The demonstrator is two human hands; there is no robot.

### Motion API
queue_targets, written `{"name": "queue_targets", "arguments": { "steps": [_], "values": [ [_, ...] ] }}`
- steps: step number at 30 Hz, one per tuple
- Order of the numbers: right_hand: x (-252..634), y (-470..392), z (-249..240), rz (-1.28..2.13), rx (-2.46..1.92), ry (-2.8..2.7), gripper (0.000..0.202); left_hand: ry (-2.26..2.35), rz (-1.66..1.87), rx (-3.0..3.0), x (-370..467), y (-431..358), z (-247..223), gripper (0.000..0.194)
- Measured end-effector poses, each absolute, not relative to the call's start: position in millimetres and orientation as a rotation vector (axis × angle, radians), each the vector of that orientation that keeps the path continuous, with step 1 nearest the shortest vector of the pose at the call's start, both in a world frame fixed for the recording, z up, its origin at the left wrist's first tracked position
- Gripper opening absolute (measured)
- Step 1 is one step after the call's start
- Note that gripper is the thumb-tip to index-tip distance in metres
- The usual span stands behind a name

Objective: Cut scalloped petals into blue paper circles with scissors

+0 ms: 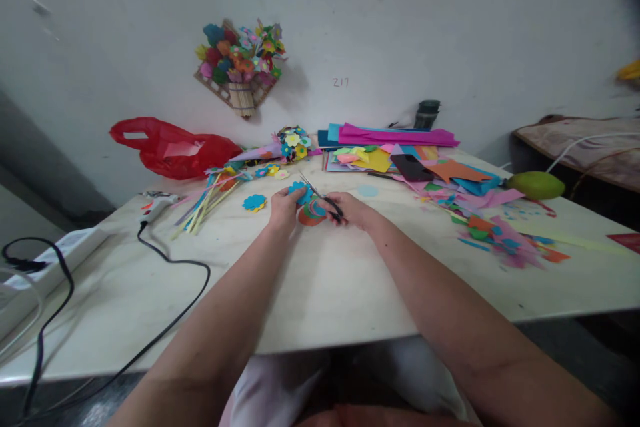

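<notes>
Between the fingers of my left hand [285, 209] is a blue paper flower [299, 193] with a scalloped edge. My right hand [353, 211] is closed round the dark handles of a pair of scissors [336, 209], whose blades reach up and left beside the flower. Just under the two hands are orange and green paper discs [309, 217]; whether they are held or lie on the table I cannot tell. To the left of my left hand, a stack of blue and yellow flower cut-outs [255, 202] lies on the table.
A glue gun [157, 205] with a black cord lies left, near a power strip [60, 257]. Paper strips [200, 210], a red plastic bag [175, 150] and a paper bouquet [294, 143] are behind. Coloured paper, a phone [411, 168], scraps [505, 240] and a green fruit [537, 185] lie right.
</notes>
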State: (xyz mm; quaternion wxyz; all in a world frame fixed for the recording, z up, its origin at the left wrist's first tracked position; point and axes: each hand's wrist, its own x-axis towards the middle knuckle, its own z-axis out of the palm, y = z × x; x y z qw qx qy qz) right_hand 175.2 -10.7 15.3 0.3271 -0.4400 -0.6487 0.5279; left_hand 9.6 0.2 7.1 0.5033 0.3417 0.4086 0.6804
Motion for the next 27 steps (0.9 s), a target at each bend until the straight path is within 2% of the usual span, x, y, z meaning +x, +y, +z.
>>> {"name": "queue_targets", "arguments": {
  "steps": [20, 27],
  "values": [
    [171.0, -16.9, 21.6, 1.324, -1.246, -1.680, 0.023, 1.008, 1.653, 0.781, 11.1, -0.9, 9.6, 0.019],
    [173.4, -12.6, 16.3, 1.350, -1.198, -1.698, 0.023, 1.001, 1.643, 0.804, 8.5, 1.7, 6.7, 0.026]
  ]
}}
